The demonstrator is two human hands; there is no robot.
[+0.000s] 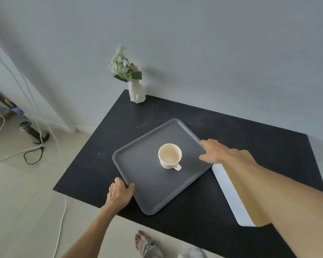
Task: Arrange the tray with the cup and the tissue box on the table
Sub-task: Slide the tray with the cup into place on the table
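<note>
A grey rectangular tray (138,164) lies turned at an angle on the black table (250,146). A cream cup (169,155) stands upright near the tray's middle, handle toward me. My left hand (119,192) grips the tray's near-left rim, thumb on top. My right hand (214,151) rests on the tray's right rim with fingers curled over the edge. A white tissue box (229,192) lies on the table just right of the tray, mostly hidden under my right forearm.
A white vase with pale flowers (136,90) stands at the table's far left corner by the wall. On the floor at left are cables (34,155) and a dark cylindrical device (34,133). My bare foot (144,241) shows below the table's near edge.
</note>
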